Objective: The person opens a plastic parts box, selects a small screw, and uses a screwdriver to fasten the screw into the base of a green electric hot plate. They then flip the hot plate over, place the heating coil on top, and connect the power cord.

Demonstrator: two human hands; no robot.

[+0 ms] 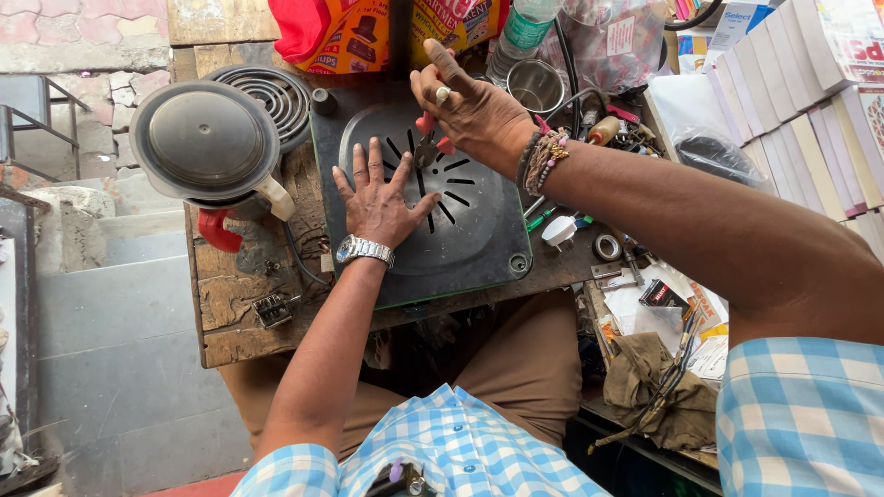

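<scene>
A black square appliance base [479,239] with radial vent slots lies upside down on the wooden bench [230,317]. My left hand [378,198], with a metal wristwatch, presses flat on it with fingers spread. My right hand [465,106], wearing a ring and bead bracelets, grips red-handled pliers [429,138] whose jaws point down at the slots near the centre of the base.
A round grey lidded appliance [204,140] and a coil heating element [276,97] sit at the left. A steel cup [536,85], a bottle, small parts, a tape roll [606,246] and stacked boxes [810,101] crowd the right. A cloth and wires [658,382] lie lower right.
</scene>
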